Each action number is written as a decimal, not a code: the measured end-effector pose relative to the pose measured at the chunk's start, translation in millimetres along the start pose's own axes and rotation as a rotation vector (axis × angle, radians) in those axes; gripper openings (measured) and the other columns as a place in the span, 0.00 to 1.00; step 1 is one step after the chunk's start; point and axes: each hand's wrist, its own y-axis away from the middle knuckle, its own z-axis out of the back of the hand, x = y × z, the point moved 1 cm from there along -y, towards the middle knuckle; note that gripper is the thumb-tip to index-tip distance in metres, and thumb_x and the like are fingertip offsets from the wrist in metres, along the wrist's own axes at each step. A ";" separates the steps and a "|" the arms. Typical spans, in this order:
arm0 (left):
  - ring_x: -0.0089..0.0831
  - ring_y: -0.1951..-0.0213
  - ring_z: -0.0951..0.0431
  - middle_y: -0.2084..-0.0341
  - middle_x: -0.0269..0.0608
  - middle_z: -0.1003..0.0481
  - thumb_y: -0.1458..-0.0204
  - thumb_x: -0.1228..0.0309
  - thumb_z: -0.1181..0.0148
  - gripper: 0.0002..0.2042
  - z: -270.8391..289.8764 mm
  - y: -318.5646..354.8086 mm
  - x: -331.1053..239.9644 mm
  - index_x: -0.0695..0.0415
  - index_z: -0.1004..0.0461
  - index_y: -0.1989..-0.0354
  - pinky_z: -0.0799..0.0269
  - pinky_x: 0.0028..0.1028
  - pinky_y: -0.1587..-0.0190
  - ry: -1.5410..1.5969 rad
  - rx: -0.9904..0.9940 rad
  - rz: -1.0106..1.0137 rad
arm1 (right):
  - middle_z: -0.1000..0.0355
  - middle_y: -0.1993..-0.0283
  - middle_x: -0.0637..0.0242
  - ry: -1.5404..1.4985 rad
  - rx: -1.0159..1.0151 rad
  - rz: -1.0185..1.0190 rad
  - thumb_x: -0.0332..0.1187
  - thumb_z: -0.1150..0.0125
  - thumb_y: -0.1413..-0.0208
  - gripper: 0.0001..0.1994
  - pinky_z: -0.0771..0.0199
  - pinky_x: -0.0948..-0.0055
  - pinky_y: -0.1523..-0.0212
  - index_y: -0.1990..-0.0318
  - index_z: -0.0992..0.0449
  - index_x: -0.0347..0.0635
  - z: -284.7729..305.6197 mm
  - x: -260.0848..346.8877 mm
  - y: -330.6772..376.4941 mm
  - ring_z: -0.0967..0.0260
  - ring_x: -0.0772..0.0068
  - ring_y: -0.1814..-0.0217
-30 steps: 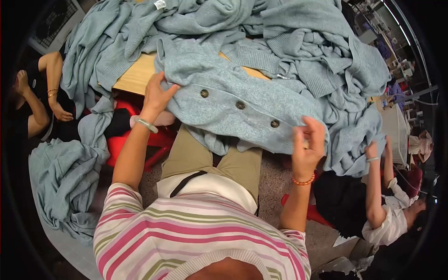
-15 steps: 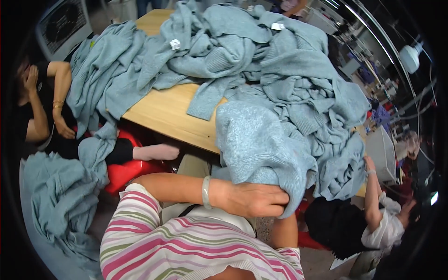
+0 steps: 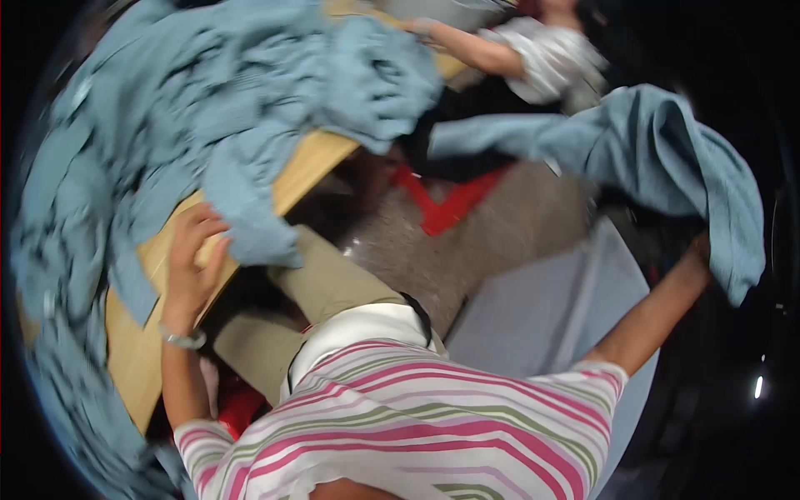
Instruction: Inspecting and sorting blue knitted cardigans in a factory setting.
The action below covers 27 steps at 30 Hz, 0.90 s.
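Out to the right, my right hand grips a blue-grey knitted sweater. The sweater is lifted in the air, one end trailing left like a sleeve, and its folds partly hide my fingers. My left hand is held over the near edge of the wooden table, fingers apart and curved, with nothing in them. Just beyond it, a loose piece of knitwear hangs over the table edge. A large pile of similar blue-grey sweaters covers most of the table at the left. Motion blurs the picture.
Below the lifted sweater stands a large pale grey-blue surface, perhaps a bin. A red stool or frame is on the floor past my knees. At the far side, a person in a white top reaches toward the table.
My view has swung right. My hands, previously together at the sweater before me, are now wide apart: the right carries the sweater out to the right, the left has let go.
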 end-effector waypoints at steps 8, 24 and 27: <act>0.43 0.49 0.29 0.58 0.46 0.28 0.52 0.80 0.39 0.08 -34.6 -21.2 -7.0 0.61 0.26 0.63 0.35 0.36 0.46 0.118 0.142 -0.030 | 0.30 0.50 0.55 -0.093 -0.072 -0.249 0.32 0.31 0.57 0.23 0.27 0.58 0.48 0.51 0.31 0.38 84.0 -156.7 29.5 0.31 0.60 0.46; 0.45 0.52 0.31 0.60 0.45 0.30 0.57 0.74 0.34 0.13 5.9 78.1 25.8 0.56 0.27 0.62 0.35 0.38 0.48 -0.193 -0.084 0.220 | 0.26 0.55 0.57 -1.546 0.983 -0.360 0.29 0.37 0.47 0.17 0.29 0.72 0.54 0.50 0.26 0.32 -8.3 321.5 -14.7 0.29 0.67 0.55; 0.46 0.49 0.33 0.57 0.47 0.32 0.56 0.71 0.34 0.14 17.5 131.1 24.7 0.57 0.28 0.60 0.38 0.39 0.46 -0.295 -0.184 0.438 | 0.25 0.56 0.58 -1.892 0.836 -0.007 0.29 0.35 0.49 0.15 0.28 0.71 0.56 0.54 0.24 0.35 45.1 472.3 -73.6 0.28 0.64 0.55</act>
